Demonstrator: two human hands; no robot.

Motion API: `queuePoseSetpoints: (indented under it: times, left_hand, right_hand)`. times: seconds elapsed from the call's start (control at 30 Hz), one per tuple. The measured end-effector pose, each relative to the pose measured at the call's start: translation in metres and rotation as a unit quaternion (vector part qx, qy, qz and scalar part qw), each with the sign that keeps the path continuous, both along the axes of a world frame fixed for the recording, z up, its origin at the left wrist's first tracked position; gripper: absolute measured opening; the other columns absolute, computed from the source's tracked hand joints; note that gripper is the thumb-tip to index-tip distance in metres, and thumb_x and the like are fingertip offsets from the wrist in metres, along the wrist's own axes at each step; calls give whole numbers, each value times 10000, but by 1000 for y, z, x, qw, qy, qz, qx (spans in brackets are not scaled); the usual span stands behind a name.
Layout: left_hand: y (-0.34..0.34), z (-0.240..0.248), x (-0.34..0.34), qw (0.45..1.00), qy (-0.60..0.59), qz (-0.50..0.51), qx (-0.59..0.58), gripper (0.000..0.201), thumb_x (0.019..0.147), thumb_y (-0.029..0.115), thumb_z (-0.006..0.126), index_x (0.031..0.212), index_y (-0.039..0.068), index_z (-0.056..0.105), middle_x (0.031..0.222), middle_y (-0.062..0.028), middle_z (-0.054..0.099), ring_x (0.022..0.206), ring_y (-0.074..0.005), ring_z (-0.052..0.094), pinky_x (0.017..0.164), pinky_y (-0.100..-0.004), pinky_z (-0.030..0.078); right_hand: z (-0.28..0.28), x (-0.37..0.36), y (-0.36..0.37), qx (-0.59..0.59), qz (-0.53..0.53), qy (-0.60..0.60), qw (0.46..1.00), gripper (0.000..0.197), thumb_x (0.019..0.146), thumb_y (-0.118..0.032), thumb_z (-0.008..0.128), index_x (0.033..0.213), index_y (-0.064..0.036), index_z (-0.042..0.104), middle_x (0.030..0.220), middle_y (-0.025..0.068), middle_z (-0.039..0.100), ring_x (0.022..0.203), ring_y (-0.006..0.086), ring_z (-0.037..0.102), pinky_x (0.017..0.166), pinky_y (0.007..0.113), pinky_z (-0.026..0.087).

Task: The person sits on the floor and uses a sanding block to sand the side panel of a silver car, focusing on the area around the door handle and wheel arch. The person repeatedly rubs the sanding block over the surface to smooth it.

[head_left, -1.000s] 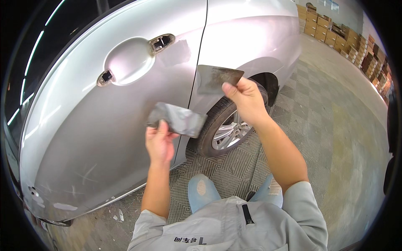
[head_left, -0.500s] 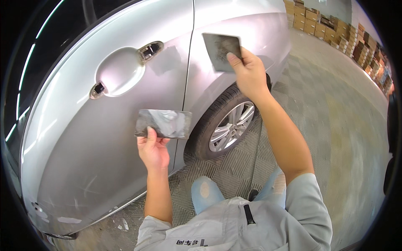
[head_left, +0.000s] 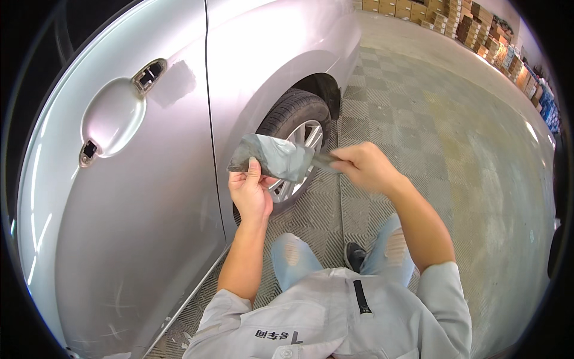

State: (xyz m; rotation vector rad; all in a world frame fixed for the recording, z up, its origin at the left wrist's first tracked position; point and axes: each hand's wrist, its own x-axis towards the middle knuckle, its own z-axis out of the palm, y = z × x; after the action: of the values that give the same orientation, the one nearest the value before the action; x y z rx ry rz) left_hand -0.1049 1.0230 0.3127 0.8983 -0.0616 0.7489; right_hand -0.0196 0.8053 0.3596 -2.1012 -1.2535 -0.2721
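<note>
My left hand point(head_left: 252, 194) pinches the near edge of a flat, dark-smeared rectangular plate point(head_left: 241, 155), thumb on top. Pale grey putty point(head_left: 280, 154) covers much of the plate's right side. In my right hand point(head_left: 369, 169), somewhat blurred, is a dark flat putty spreader point(head_left: 323, 161), seen almost edge-on. Its far end meets the plate's right edge, by the putty. Both tools are in front of the car's rear wheel point(head_left: 294, 116). Up and to the left, a dull grey patch point(head_left: 173, 84) lies on the silver car door point(head_left: 134, 221), beside the handle's upper opening.
The door handle is off, leaving two openings point(head_left: 149, 76) around a rounded recess point(head_left: 113, 122). A ridged tile floor point(head_left: 382, 107) runs along the car. Stacked cardboard boxes point(head_left: 412, 11) line the far wall. My legs and a dark shoe point(head_left: 355, 256) are below my hands.
My right hand has come down from beside the rear fender, bringing the spreader to the plate. The plate has shifted slightly right and tilted. The view has swung rightward, so the car sits further left.
</note>
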Motion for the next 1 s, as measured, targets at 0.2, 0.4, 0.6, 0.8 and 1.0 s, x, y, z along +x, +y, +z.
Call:
queuePoseSetpoints:
  times: [0.2,0.4,0.6,0.8,1.0]
  left_hand:
    - [-16,-21,35,993,-28,-70,88,147,870,47,551,1008,0,577,928,-79,625,772,-136,613,631,-269,539]
    - [-84,-57,70,944,22,-139,297,137,825,24,621,943,-46,609,844,-44,606,714,-94,558,610,-219,468]
    - [-127,-73,107,979,128,-144,64,188,885,82,536,1064,30,566,927,-50,628,744,-137,620,589,-251,530]
    - [-158,-105,137,952,260,17,-161,172,887,168,554,1051,113,548,939,-25,618,750,-133,610,584,-252,507]
    - [-198,-95,159,930,247,145,-230,180,896,178,539,1073,144,538,921,-3,607,777,-126,589,634,-267,499]
  right_hand:
    - [-36,29,-60,276,-21,548,789,267,879,-149,531,1085,18,560,825,80,610,599,109,554,503,245,468]
    - [-107,65,-75,291,-89,705,641,165,904,-164,489,940,-14,549,755,57,568,551,124,512,427,263,393]
    - [-146,167,-128,444,-259,585,627,168,913,-186,473,985,-38,507,844,55,589,670,143,559,525,300,431]
    - [-179,277,-196,434,-216,637,599,200,914,-162,474,1072,-42,498,972,69,594,852,184,588,711,364,477]
    - [-190,369,-259,508,-113,640,566,234,903,-143,483,1098,-25,536,1012,87,600,908,211,594,787,373,487]
